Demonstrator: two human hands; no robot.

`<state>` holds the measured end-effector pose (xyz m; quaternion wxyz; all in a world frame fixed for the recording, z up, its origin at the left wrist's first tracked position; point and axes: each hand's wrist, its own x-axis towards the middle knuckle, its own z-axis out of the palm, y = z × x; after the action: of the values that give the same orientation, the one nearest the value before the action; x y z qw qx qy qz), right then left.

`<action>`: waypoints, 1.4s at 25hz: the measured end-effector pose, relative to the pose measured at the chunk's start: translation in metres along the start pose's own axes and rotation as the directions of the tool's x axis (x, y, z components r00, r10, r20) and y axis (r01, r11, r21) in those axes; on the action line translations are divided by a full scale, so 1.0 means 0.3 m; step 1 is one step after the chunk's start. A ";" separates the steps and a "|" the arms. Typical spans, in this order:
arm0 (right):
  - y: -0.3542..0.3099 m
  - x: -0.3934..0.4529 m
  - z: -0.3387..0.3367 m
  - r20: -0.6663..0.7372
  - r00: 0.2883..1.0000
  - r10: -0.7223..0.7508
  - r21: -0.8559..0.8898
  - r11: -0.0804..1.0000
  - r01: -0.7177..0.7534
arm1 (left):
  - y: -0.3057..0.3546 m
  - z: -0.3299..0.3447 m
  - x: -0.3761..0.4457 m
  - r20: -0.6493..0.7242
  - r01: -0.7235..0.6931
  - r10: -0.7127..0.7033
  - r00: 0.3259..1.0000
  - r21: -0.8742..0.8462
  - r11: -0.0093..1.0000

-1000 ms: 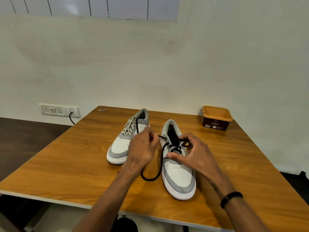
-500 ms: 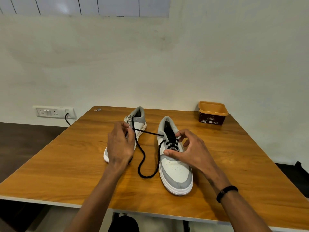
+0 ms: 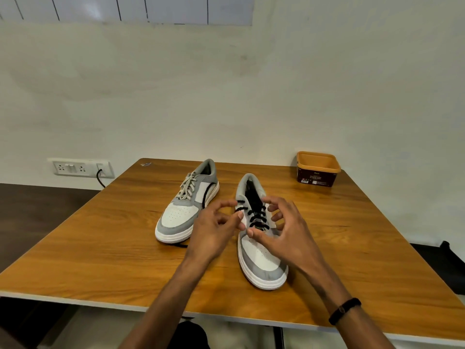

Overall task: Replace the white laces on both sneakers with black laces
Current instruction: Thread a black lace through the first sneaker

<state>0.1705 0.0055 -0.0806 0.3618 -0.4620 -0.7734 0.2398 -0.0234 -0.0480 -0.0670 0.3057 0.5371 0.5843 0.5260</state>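
Two grey-and-white sneakers stand on the wooden table [image 3: 105, 253]. The left sneaker [image 3: 176, 217] has white laces [image 3: 187, 188]. The right sneaker [image 3: 261, 260] has a black lace [image 3: 256, 215] crossed through its lower eyelets. A loose length of black lace [image 3: 206, 193] drapes over the left sneaker's side, and its tip lies on the table by that toe. My left hand [image 3: 214, 230] hovers at the right sneaker's left eyelets, fingers loosely spread, holding nothing that I can see. My right hand [image 3: 286, 233] arches over the lacing, thumb touching the sneaker below the lowest crossing.
An orange-rimmed brown tub [image 3: 318, 170] sits at the table's far right corner. A wall socket plate [image 3: 80, 168] with a plugged black cable is left of the table. The table's near edge runs just below my forearms.
My left hand, which had pulled the black lace out to the left, has come back to the right sneaker. The slack lace now lies over the left sneaker.
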 end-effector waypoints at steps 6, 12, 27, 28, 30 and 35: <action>-0.079 -0.033 -0.014 0.110 0.994 0.024 0.476 0.876 -0.073 | 0.111 0.026 0.019 0.197 -0.150 0.165 0.966 -0.089 0.985; -0.079 -0.050 -0.050 0.191 0.977 0.093 0.682 0.704 -0.200 | 0.080 0.051 0.034 0.154 -0.329 0.307 0.939 0.154 0.932; 0.019 0.003 -0.219 -0.117 0.914 0.388 0.805 0.577 -0.142 | -0.053 -0.109 0.053 -0.161 -0.050 0.156 0.975 0.522 0.852; 0.015 0.006 -0.226 -0.133 0.915 0.381 0.783 0.607 -0.139 | -0.052 -0.105 0.049 -0.145 -0.092 0.203 0.968 0.546 0.832; 0.003 0.010 -0.226 -0.131 0.942 0.310 0.702 0.699 -0.133 | -0.034 -0.084 0.037 -0.073 -0.235 0.334 0.940 0.571 0.786; -0.083 0.014 -0.172 0.004 0.992 0.123 0.519 0.848 -0.107 | 0.100 0.027 0.009 0.204 -0.430 0.385 0.900 0.264 0.864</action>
<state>0.1960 -0.0002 -0.0294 0.4692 -0.3964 -0.6460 0.4532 -0.0074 -0.0469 -0.0401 0.1432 0.7255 0.5071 0.4427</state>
